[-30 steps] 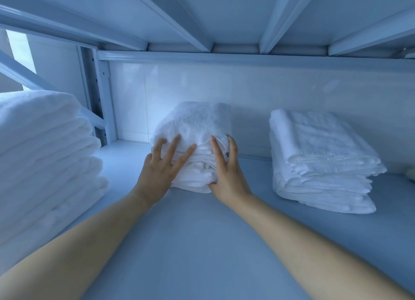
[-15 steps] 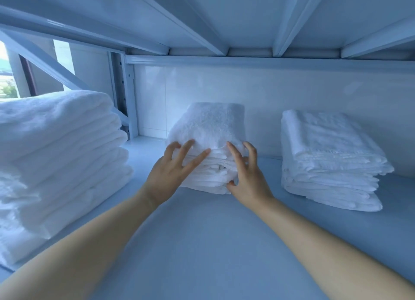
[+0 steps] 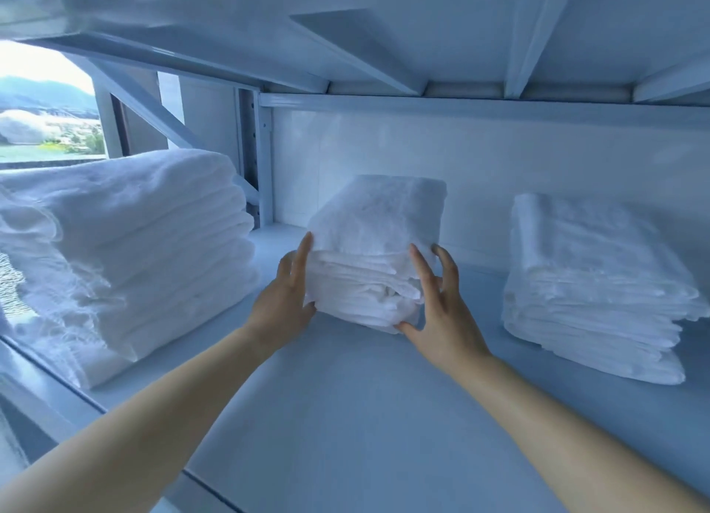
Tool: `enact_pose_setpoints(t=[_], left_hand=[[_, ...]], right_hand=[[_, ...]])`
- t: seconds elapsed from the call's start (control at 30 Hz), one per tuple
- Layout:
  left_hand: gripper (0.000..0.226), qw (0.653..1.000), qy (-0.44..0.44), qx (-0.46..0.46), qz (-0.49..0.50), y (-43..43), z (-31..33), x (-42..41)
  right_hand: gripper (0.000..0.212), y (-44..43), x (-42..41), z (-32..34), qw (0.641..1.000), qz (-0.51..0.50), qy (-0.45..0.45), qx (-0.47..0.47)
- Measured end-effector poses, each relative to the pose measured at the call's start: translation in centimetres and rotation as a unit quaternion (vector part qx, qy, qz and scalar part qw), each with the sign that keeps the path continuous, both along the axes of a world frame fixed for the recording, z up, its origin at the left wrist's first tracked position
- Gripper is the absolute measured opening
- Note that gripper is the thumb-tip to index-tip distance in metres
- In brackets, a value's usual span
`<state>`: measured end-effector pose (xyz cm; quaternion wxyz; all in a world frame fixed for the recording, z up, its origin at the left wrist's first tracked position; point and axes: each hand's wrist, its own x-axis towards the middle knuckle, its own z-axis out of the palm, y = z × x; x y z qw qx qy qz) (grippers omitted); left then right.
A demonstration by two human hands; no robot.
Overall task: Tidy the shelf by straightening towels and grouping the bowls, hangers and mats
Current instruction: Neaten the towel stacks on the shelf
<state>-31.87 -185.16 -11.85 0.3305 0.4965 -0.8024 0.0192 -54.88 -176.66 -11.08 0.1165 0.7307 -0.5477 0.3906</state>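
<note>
Shelf board (image 3: 365,416): pale blue, flat, with the ribbed underside of the upper shelf (image 3: 422,32) close overhead. White back wall behind. A window (image 3: 46,105) shows at far left, past the shelf frame.

Left towel stack (image 3: 126,255): the largest pile, white, thick folds, at the left end of the board near its front edge. Its layers are uneven at the front.

Right towel stack (image 3: 591,282): white and flatter, well apart from the middle pile, with its lower layers splaying out towards the front.

Middle towel stack (image 3: 376,228): the smallest pile, white, standing towards the back wall between the other two. The top towel is smooth; the folds below it are rumpled on the front face.

Left hand (image 3: 286,301): fingers straight and together, laid flat against the left side of the middle towel stack, thumb at its lower front corner.

Right hand (image 3: 442,313): fingers spread and nearly straight, the forefinger on the pile's front face, the thumb tip at its bottom right corner. Neither hand closes round anything.
</note>
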Motion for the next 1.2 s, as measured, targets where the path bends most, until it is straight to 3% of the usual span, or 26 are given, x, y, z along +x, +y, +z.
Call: enact_pose_setpoints(t=[0.27, 0.5, 0.67, 0.8, 1.2], left_hand=[[0.102, 0.995, 0.065, 0.069, -0.035, -0.1, 0.2, -1.2], [0.101, 0.996, 0.043, 0.064, -0.046, -1.2, -0.4, -1.3], [0.109, 0.995, 0.06, 0.048, -0.067, -2.0, -1.0, -1.1], [0.11, 0.992, 0.083, 0.041, -0.081, -2.1, -1.1, -1.0], [0.103, 0.994, 0.096, 0.037, -0.04, 2.3, -0.5, 0.7]], right_hand=[[0.098, -1.3, 0.4, -0.6, 1.0, -0.008, -0.025, -0.016], [0.098, -1.7, 0.0, -1.0, 0.999, -0.02, -0.024, -0.011], [0.097, -1.4, -0.1, -0.6, 0.997, -0.019, -0.052, 0.057], [0.09, -1.4, 0.1, -0.6, 0.996, 0.0, -0.073, 0.053], [0.094, 0.7, 1.3, -0.2, 0.994, 0.04, -0.084, 0.063]])
